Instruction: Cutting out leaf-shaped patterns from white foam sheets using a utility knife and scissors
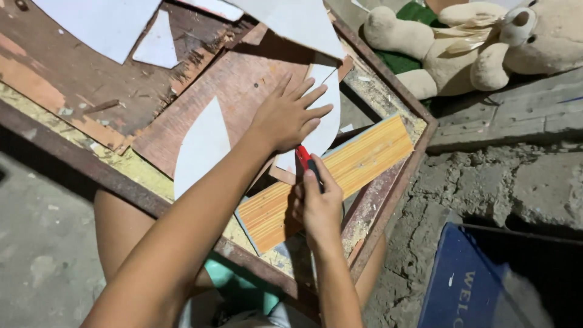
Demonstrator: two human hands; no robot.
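Pressing flat with fingers spread, the left hand (290,115) is laid on a curved white sheet of thin card (325,118) near the right edge of a worn, rust-framed wooden worktable (79,161). A red-and-black utility knife (305,161) is gripped in the closed fingers of the right hand (319,203), its tip set against the lower end of that white sheet, just below the left hand. A yellow striped wooden board (364,155) is seen under the knife, lying along the table's right edge toward the near corner. A second leaf-shaped white cut-out (200,149) is placed beside the left forearm, and further white offcuts (155,44) are scattered toward the far edge. Beyond the table's far right corner, a cream stuffed bear (480,42) is propped on the ground; a blue mat (467,285) is visible at lower right.
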